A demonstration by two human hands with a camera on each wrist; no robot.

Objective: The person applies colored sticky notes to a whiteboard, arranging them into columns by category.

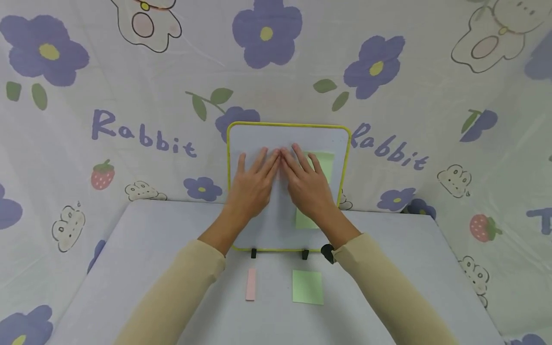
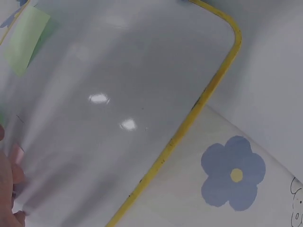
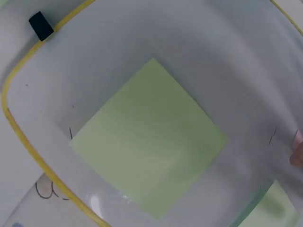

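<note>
A whiteboard [image 1: 258, 232] with a yellow frame stands upright on the table. My left hand [image 1: 252, 187] lies against its upper middle with fingers pointing up. My right hand [image 1: 309, 186] mirrors it, and the index fingertips meet. Between the hands, a pink sticky note [image 2: 17, 153] is on the board, mostly covered by fingers that press around it. Right of it, one green sticky note [image 1: 326, 165] sits partly behind my right hand. Below that, another green sticky note [image 3: 151, 137] is on the board, one edge lifting off the surface.
On the table in front of the board lie a narrow pink note strip [image 1: 250, 284] and a square green sticky note [image 1: 307, 287]. Two black stand feet [image 1: 253, 253] hold the board's lower edge. Behind it hangs a patterned cloth [image 1: 267, 91].
</note>
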